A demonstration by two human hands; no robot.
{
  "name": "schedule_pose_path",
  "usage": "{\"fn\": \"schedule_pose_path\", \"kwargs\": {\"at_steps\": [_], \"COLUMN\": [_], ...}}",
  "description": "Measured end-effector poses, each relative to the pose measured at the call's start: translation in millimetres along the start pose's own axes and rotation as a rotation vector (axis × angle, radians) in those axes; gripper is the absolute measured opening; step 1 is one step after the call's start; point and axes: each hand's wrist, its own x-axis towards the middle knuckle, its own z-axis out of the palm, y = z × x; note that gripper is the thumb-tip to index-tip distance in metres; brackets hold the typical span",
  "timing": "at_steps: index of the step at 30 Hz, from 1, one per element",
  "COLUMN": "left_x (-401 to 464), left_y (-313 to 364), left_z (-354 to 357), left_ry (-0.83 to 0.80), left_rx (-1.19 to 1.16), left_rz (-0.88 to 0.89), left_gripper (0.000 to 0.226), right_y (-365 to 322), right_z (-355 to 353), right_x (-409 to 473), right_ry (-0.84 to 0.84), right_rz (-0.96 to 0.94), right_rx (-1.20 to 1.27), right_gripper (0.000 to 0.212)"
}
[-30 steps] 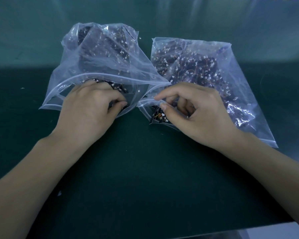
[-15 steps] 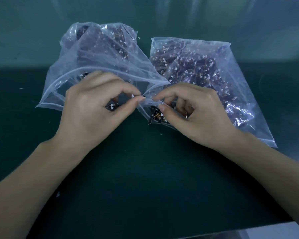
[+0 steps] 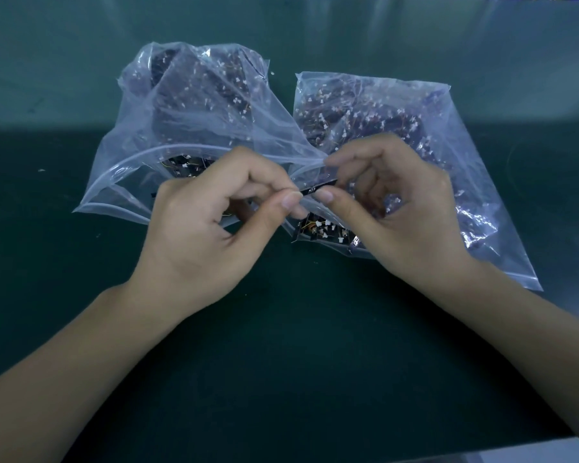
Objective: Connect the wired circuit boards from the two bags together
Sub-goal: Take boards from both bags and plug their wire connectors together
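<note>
Head view: two bare forearms are being extended from the near edge over a dark green mat point(image 3: 281, 379). No brand, label or legible writing is being shown anywhere; the bags are unprinted.

Left hand point(image 3: 208, 242) is being held curled, thumb and forefinger pinched together at the tips; something very small is being gripped there, too small to be identified with certainty. Right hand point(image 3: 401, 222) is likewise being held curled, its thumb and forefinger pinching a thin black circuit board point(image 3: 320, 188), which is being seen edge-on and tilted, just above the mouth of the right bag. The two pinches are being held almost tip to tip, between the two bag openings.

Just beyond and below the right thumb, the right bag point(image 3: 448, 135) is being left lying open on the mat, with boards, orange wires and white connectors spilled at its mouth point(image 3: 321, 228). The left bag point(image 3: 168, 105) is being left beside it, its open mouth facing the left hand, its clear top bunched upward over a dark heap of more boards. The bags are touching at their inner corners. Farther off, a paler green surface point(image 3: 81, 61) is being lit.
</note>
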Motion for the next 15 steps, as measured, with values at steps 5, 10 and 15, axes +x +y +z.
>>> {"fn": "schedule_pose_path", "kwargs": {"at_steps": [5, 10, 15], "left_x": [-1.4, 0.0, 1.6], "left_y": [-2.7, -2.8, -4.3], "left_z": [1.9, 2.7, 1.7], "left_ry": [0.014, 0.036, 0.016], "left_rx": [0.006, 0.053, 0.112], "left_rz": [-0.056, -0.054, -0.034], "left_gripper": [0.009, 0.012, 0.01], "right_y": [2.4, 2.1, 2.6], "right_z": [-1.2, -2.4, -2.3], "right_x": [0.4, 0.0, 0.3], "right_ry": [-0.01, -0.008, -0.039], "right_rz": [-0.115, -0.141, -0.131], "right_rx": [-0.027, -0.035, -0.021], "right_gripper": [0.008, 0.005, 0.009]}}
